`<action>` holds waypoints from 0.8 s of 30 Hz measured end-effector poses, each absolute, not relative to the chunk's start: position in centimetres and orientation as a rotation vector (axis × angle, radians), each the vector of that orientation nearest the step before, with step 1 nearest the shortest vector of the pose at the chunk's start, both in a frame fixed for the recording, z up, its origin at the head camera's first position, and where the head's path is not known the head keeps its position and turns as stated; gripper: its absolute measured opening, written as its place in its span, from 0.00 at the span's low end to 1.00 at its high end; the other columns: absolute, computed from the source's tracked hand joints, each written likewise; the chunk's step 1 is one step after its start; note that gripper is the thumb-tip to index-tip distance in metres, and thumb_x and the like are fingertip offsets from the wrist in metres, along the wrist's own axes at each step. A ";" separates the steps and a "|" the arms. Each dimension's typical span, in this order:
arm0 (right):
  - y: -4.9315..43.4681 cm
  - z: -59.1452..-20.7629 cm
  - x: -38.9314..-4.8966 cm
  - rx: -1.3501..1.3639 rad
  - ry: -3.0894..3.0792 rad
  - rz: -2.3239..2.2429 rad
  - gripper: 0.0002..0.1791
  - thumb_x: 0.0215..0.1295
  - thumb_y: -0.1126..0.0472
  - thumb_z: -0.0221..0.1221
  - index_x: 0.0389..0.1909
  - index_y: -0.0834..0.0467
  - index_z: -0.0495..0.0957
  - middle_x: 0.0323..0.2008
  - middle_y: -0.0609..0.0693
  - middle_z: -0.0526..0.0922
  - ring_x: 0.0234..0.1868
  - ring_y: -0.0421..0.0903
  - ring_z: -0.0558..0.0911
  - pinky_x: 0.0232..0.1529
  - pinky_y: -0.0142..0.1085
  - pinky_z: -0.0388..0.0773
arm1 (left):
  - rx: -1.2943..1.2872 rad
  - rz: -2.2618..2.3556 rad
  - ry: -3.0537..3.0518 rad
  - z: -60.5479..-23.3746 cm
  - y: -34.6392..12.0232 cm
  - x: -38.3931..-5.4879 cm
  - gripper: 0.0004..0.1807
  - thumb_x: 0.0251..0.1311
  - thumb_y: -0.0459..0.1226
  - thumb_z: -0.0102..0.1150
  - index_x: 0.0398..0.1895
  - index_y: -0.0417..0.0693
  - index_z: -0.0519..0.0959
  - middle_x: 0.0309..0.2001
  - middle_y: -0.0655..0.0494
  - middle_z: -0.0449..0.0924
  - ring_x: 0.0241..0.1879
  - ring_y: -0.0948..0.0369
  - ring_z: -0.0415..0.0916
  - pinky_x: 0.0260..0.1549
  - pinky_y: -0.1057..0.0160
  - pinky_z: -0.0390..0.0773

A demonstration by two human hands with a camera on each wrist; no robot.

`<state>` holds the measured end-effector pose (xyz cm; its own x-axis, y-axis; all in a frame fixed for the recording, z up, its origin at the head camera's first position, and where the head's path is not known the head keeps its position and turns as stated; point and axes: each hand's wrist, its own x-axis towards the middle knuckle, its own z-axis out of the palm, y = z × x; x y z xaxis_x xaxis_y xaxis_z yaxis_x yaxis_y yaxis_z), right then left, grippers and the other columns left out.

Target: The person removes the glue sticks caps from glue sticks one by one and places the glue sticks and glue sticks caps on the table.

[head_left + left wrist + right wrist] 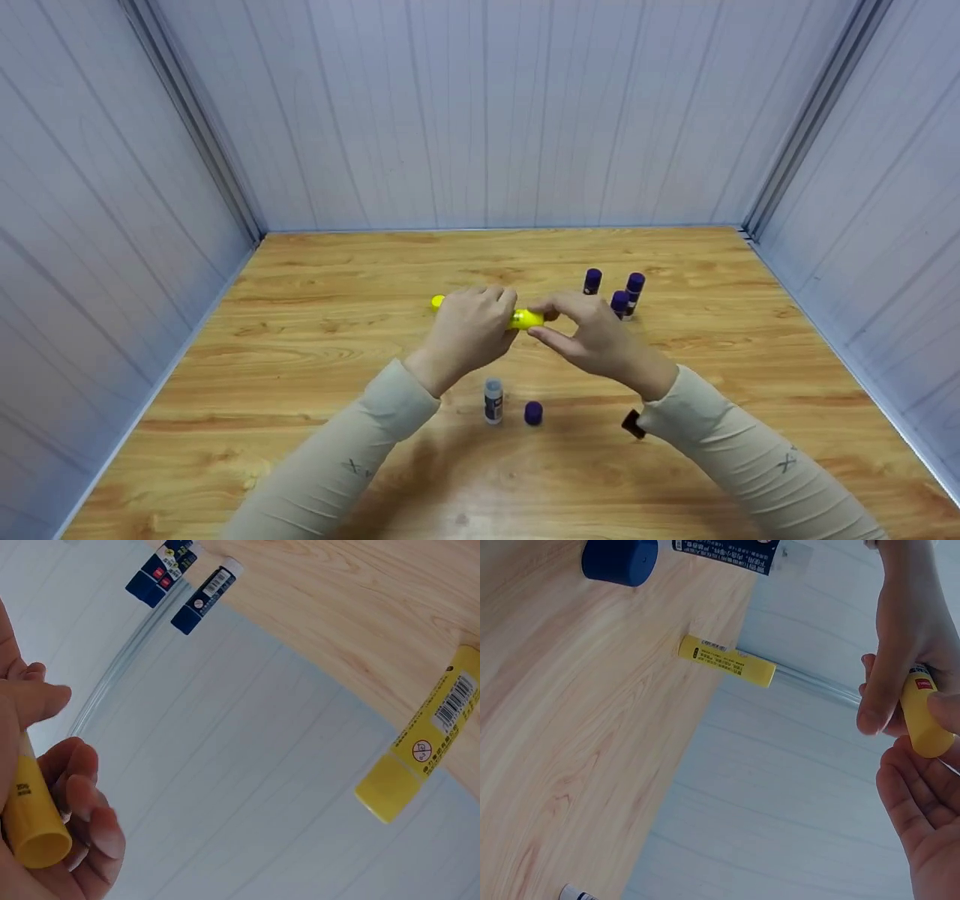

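Tabletop, orange-brown and wood-grained, lies under both hands in the head view, where the left hand wraps round a bright yellow cylindrical tube held in the air and the right hand pinches its exposed end between thumb and fingers. A second yellow cylindrical tube shows only its top beyond the left hand. Three dark tubes with purple caps stand close together past the right hand. Nearer the person, an uncapped tube with a greyish top and dark label stands just beside a loose purple round cap, and a small black object, too indistinct to identify, touches or nearly touches the right sleeve. In the left wrist view, the left fingers curl about the held tube, its round end bare, while the second yellow tube, printed with a barcode, stands well apart. In the right wrist view, the right thumb presses the held tube's side near its end, the left hand gripping higher up.
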<state>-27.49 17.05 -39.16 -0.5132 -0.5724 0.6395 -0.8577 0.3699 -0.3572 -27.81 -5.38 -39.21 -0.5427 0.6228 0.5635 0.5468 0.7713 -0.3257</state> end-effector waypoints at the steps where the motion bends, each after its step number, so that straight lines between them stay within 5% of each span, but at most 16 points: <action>1: 17.0 -39.2 -27.4 1.235 -2.237 0.958 0.11 0.72 0.67 0.71 0.52 0.64 0.87 0.45 0.56 0.92 0.43 0.49 0.89 0.46 0.45 0.90 | -0.861 0.149 -2.283 -39.3 -5.3 -27.8 0.15 0.69 0.47 0.73 0.35 0.48 0.80 0.27 0.56 0.84 0.19 0.62 0.78 0.19 0.64 0.82; 8: 17.0 -39.3 -27.3 1.236 -2.253 0.982 0.11 0.73 0.67 0.69 0.53 0.64 0.86 0.46 0.56 0.92 0.44 0.50 0.89 0.47 0.50 0.90 | -0.855 0.114 -2.351 -39.2 -5.2 -27.6 0.16 0.71 0.47 0.71 0.29 0.49 0.81 0.20 0.58 0.81 0.15 0.66 0.59 0.13 0.65 0.76; 24: 18.6 -39.7 -28.4 1.212 -2.180 0.793 0.12 0.66 0.72 0.73 0.48 0.65 0.85 0.43 0.57 0.89 0.42 0.51 0.88 0.43 0.47 0.90 | -0.817 -0.071 -2.414 -39.3 -7.0 -28.6 0.16 0.61 0.36 0.73 0.20 0.50 0.76 0.16 0.59 0.70 0.18 0.66 0.55 0.13 0.63 0.70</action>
